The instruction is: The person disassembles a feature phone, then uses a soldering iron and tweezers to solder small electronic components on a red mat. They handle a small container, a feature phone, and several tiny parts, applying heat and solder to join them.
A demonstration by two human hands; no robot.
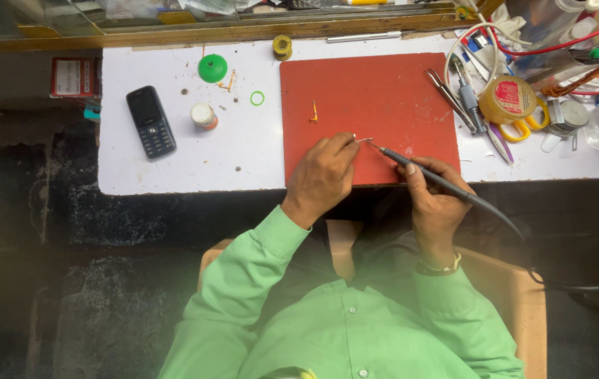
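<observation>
While my left hand (322, 177) is pinching a small part (362, 140) at frame centre, my right hand (434, 198) is gripping the iron (426, 172), angling its tip up-left, touching it.

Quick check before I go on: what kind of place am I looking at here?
Most likely a small electronics repair bench. The right hand holds a soldering iron over a red work mat, with a mobile phone, solder spool and tweezers nearby.

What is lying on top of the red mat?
On the red mat lies a small orange part. The left hand rests on it too, covering whatever is beneath.
</observation>
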